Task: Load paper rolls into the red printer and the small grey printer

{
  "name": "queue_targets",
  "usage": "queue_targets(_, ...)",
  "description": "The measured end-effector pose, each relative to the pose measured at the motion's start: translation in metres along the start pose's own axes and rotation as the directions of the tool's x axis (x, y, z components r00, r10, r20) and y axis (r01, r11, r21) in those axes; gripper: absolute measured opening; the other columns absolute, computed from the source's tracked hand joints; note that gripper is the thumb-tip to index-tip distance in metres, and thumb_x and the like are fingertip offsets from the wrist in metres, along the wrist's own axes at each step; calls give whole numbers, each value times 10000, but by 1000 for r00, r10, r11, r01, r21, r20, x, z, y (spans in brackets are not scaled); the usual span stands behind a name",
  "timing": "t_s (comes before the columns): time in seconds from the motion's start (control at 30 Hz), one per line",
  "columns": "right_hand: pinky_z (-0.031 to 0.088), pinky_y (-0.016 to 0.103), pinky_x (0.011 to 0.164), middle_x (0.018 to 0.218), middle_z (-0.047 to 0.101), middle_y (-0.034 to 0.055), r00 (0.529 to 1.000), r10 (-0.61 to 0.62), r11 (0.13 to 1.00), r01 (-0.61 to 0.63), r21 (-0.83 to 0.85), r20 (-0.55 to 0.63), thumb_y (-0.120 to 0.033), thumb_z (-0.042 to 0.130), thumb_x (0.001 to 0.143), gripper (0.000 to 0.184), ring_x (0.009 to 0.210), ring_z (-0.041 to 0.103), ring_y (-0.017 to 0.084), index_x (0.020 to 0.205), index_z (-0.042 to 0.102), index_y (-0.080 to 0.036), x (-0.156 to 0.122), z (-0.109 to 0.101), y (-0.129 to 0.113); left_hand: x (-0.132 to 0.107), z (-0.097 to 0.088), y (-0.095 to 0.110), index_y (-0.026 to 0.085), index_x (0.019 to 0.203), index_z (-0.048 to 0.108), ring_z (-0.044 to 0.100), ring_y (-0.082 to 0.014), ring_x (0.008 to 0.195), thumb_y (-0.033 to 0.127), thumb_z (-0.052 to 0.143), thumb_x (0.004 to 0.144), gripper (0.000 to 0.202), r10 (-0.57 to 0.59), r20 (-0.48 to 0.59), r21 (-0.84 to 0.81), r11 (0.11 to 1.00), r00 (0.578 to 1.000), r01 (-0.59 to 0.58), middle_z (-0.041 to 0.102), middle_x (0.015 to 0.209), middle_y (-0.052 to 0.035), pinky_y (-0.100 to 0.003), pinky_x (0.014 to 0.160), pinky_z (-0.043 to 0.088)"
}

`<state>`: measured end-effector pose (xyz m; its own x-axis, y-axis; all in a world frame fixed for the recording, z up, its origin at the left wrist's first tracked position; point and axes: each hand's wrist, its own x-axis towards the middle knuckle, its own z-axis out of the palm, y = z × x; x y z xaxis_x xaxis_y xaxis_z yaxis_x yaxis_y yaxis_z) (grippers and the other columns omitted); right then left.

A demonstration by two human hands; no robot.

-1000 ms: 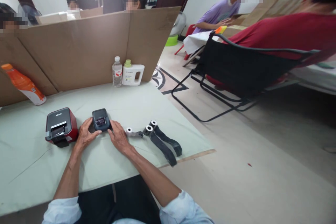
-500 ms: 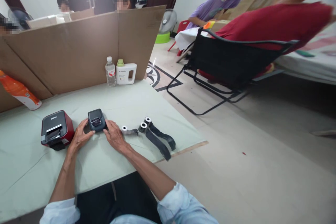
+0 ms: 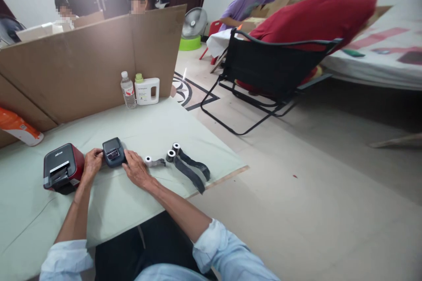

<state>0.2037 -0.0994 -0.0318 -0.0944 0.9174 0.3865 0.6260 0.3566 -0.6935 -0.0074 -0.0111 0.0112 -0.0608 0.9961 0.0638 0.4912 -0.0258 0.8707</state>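
Observation:
A small dark blue-grey label printer (image 3: 113, 152) sits on the pale green table (image 3: 158, 127). My left hand (image 3: 90, 163) curls against its left side and my right hand (image 3: 134, 169) presses against its right side, so both hands grip it. A red and black printer (image 3: 62, 168) stands just left of my left hand. Right of my right hand lie a small white roll (image 3: 148, 160) and two rolls with black ribbon (image 3: 187, 167) trailing toward the table edge.
A cardboard screen (image 3: 82, 61) stands along the table's back, with a water bottle (image 3: 128, 90) and a white jug (image 3: 147, 90) before it. An orange bottle (image 3: 16, 125) lies far left. A black folding chair (image 3: 270, 70) with a seated person in red is at the right; other people sit behind.
The view has swung right and everything sits further left in the picture. My left hand's fingers have curled in closer on the small printer; my right hand stays against it.

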Motion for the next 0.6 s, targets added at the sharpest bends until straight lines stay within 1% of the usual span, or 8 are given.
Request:
queue_targets(0.07, 500, 502, 1089, 1445, 598, 197, 1000, 7, 1000, -7, 2, 10, -191, 558, 971, 611, 1270, 576, 322, 1570, 439, -150, 0, -1, -1, 5, 4, 0, 155, 935, 755, 679, -192, 618, 249, 666, 736, 237, -49, -8, -31, 998, 999, 48, 763, 796, -60, -231, 464, 494)
queue_targets(0.1, 499, 503, 1089, 1445, 597, 198, 1000, 8, 1000, -8, 2, 12, -191, 560, 971, 611, 1270, 576, 323, 1569, 441, -149, 1, -1, -1, 7, 5, 0, 145, 990, 751, 662, -170, 591, 231, 661, 744, 276, -68, -9, -50, 996, 998, 67, 774, 849, -69, -202, 423, 448)
queue_targets(0.2, 498, 502, 1087, 1439, 602, 193, 1000, 4, 1000, -4, -5, 7, -188, 571, 970, 622, 1264, 581, 319, 1576, 434, -164, 1, -2, -2, 10, 8, 1, 138, 1179, 726, 624, -105, 569, 178, 661, 770, 416, -101, -4, -116, 988, 995, 100, 782, 1121, -120, -151, 383, 371)
queue_targets(0.3, 507, 504, 1073, 1439, 599, 201, 1000, 1, 1000, -1, -14, 5, -191, 576, 973, 617, 1259, 584, 323, 1573, 436, -149, 2, -2, -2, 12, 9, 3, 150, 1308, 693, 587, -63, 554, 135, 675, 783, 526, -120, 19, -173, 977, 993, 122, 724, 1323, -160, -138, 377, 348)
queue_targets(0.37, 512, 509, 1064, 1442, 594, 209, 1000, 6, 1000, -5, -19, 3, -195, 577, 976, 611, 1257, 584, 327, 1568, 440, -138, 2, -2, -1, 13, 9, 4, 154, 1350, 681, 573, -54, 547, 113, 681, 780, 572, -130, 37, -203, 970, 991, 135, 704, 1363, -171, -137, 374, 341)
queue_targets(0.53, 505, 510, 1078, 1450, 593, 199, 1000, 6, 1000, -6, -24, 2, -199, 573, 980, 616, 1270, 577, 325, 1578, 429, -152, 2, -1, -1, 11, 9, 3, 170, 1387, 677, 557, -52, 535, 105, 688, 769, 622, -139, 75, -263, 952, 987, 154, 722, 1335, -159, -141, 374, 350)
queue_targets(0.6, 502, 510, 1084, 1452, 593, 195, 1000, 8, 1000, -8, -27, 7, -199, 568, 981, 616, 1270, 575, 325, 1578, 426, -151, 2, -2, -1, 9, 9, 3, 180, 1393, 677, 551, -45, 528, 101, 696, 759, 639, -138, 84, -293, 943, 987, 157, 695, 1387, -166, -145, 373, 354)
